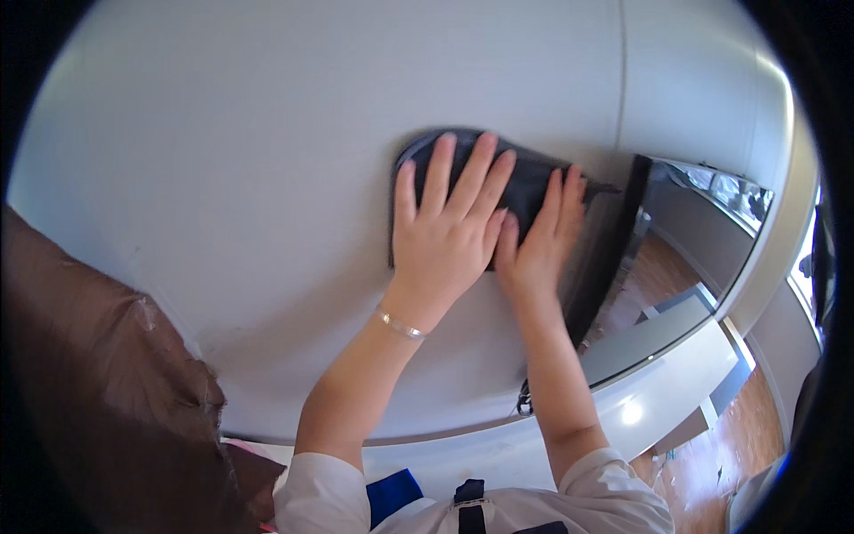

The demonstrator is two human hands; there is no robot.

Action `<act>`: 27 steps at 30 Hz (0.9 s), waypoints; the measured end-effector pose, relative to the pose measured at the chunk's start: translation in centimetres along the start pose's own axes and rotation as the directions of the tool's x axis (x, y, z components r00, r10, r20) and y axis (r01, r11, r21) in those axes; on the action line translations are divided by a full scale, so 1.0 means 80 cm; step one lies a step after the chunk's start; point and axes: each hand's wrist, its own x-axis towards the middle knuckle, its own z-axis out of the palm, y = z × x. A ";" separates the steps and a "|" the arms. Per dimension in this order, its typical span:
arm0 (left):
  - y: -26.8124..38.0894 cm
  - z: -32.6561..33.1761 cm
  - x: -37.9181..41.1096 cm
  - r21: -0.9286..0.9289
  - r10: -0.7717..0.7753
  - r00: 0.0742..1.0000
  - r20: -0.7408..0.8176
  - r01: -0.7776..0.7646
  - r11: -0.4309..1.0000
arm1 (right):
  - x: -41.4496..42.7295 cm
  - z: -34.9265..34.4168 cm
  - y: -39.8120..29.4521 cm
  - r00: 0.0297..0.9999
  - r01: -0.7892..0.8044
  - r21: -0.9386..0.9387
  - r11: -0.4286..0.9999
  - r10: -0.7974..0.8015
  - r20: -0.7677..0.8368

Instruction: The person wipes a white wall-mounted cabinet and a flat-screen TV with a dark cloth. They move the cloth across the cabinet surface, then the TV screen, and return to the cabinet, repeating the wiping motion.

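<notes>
A flat black pouch-like item [460, 157], rounded at its upper left, lies on a pale grey-white surface [267, 167]. My left hand [440, 233] rests palm down on it, fingers spread, with a silvery bracelet at the wrist. Beside it, my right hand [544, 240] presses on the item's right part, fingers fairly straight. The thumbs are close together near its lower edge. A thin dark tab or strap [604, 189] sticks out to the right of the item. Neither hand is closed around anything.
At left lies brown, wrinkled fabric [120, 347]. A dark-edged mirror [694, 247] stands at right, with a small dark metallic object [525, 400] near its lower left. A white ledge [674, 380] runs below it. Blue material [393, 495] shows near my body.
</notes>
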 end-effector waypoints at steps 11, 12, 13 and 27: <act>-0.170 -0.106 -0.067 0.272 -0.217 0.976 0.018 0.204 0.941 | 0.018 0.066 -0.214 0.967 0.255 -0.004 0.967 -0.255 0.012; -0.187 -0.119 -0.080 0.334 -0.245 0.969 0.025 0.223 0.916 | 0.010 0.078 -0.236 0.947 0.317 0.048 0.947 -0.318 0.034; -0.206 -0.124 -0.099 0.305 -0.290 0.957 -0.024 0.283 0.909 | -0.001 0.090 -0.250 0.921 0.380 0.091 0.920 -0.386 0.059; -0.101 -0.069 -0.027 0.193 -0.261 0.965 -0.028 0.262 0.946 | 0.040 0.026 -0.138 0.968 0.211 -0.052 0.976 -0.202 0.148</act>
